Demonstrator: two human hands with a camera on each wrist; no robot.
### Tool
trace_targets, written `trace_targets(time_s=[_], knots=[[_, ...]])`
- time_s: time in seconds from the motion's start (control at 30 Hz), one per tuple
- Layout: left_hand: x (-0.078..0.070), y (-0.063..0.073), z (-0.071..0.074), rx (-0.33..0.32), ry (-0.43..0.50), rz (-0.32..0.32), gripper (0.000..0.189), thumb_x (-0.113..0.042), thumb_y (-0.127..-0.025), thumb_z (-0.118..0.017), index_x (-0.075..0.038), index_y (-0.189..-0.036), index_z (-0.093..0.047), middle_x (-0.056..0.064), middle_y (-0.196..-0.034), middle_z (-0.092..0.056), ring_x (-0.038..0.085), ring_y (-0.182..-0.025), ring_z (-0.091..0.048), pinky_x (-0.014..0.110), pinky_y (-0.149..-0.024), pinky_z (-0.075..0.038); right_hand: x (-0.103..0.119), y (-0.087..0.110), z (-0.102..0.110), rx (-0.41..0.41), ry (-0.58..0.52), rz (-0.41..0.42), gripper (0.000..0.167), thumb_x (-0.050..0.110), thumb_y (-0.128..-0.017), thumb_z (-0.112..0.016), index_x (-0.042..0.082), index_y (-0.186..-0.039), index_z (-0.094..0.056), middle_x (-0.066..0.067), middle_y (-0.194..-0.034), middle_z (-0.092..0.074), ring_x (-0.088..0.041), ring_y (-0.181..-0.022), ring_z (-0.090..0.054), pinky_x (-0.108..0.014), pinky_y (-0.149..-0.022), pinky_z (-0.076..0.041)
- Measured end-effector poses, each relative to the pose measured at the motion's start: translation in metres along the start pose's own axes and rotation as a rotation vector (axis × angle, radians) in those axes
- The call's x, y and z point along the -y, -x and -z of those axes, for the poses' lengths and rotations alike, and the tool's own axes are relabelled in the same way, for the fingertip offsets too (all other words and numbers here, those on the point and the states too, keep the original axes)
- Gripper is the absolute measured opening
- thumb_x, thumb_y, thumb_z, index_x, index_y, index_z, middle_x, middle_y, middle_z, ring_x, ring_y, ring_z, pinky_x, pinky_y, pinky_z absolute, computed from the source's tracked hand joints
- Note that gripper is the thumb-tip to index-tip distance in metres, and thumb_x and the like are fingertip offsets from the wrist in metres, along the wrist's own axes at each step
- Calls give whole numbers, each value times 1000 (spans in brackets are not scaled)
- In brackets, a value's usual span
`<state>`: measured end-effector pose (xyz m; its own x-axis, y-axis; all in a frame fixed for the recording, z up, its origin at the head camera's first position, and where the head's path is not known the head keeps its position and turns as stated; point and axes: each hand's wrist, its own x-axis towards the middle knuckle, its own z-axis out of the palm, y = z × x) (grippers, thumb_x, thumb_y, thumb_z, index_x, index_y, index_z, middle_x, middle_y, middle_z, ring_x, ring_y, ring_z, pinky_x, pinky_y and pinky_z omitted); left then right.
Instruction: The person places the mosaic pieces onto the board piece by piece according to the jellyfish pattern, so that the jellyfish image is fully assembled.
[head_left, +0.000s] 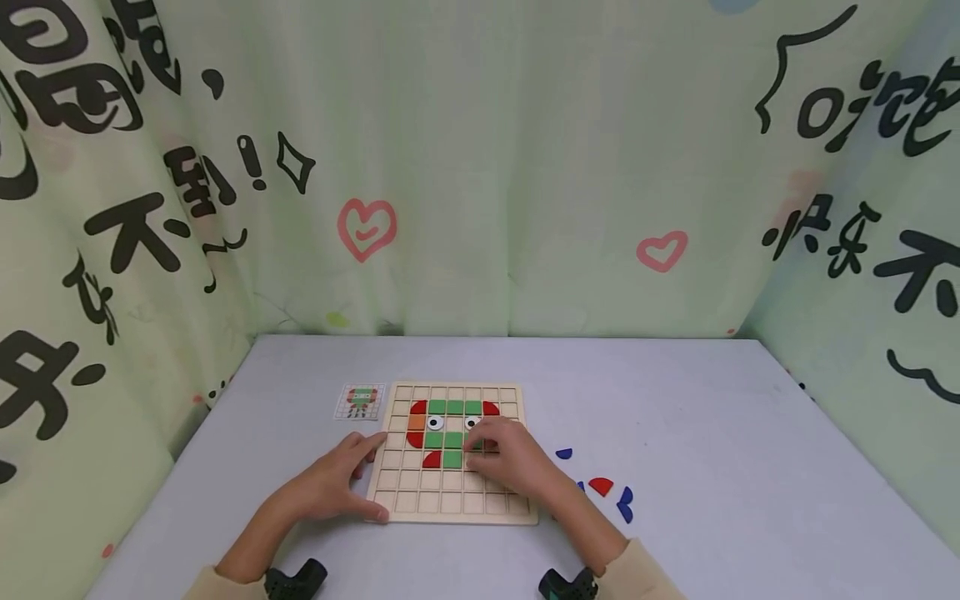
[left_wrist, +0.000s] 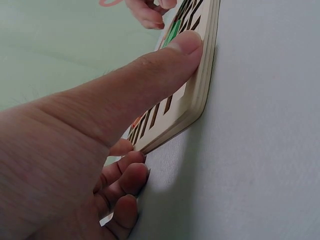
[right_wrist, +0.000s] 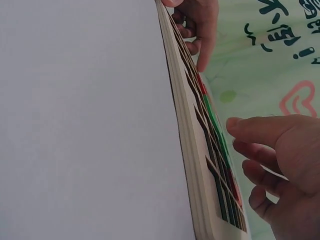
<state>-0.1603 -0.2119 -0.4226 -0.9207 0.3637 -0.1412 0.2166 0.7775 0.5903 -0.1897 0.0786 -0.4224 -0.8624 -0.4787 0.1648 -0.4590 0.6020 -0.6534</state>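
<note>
A wooden grid board lies on the table, bearing green squares, red curved pieces, an orange square and two eye pieces. My left hand spans the board's left side; its thumb presses the near corner, and other fingers rest by the edge. Over the right half of the pattern is my right hand, fingertips close above the squares by a green piece. In the right wrist view its thumb and loosely bent fingers stand apart, with no piece showing between them.
A small picture card with a figure on a grid lies beyond the board's left corner. Right of the board are a loose red piece and several blue ones, one partly behind the right forearm. A printed curtain surrounds the table.
</note>
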Motion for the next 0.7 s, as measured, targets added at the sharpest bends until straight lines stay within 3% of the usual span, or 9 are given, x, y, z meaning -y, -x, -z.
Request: trace_targets(time_s=[0.4,0.57,0.7], knots=[[4,3,3,-7,-6,34,109,-48,-58,-90,-9,-146,-40,0,-105,-46,13,-90,-42,23,-68,-37,-14,25,28,-56,35,-133,11,13,-82,-75,19,-91,-71,8,-97,-66,-14,-83,-54,-25,-70,-44],[1,4,1,-3,4,55,109,-47,-57,-90,-10,-147,-40,0,-105,-45,13,-90,-42,23,-67,-36,-23,42,40,-76,68,-197,14,12,-81,-75,21,-92,-71,10,-96,-66,-12,-83,-53,-24,-71,-46],[0,1,-1,-1,13,39,109,-48,-58,-90,-11,-147,-40,0,-105,-45,13,-90,-42,23,-66,-36,-35,59,54,-79,95,-201,16,13,-81,-76,21,-94,-71,11,-97,-66,-10,-83,-53,-24,-72,-47]])
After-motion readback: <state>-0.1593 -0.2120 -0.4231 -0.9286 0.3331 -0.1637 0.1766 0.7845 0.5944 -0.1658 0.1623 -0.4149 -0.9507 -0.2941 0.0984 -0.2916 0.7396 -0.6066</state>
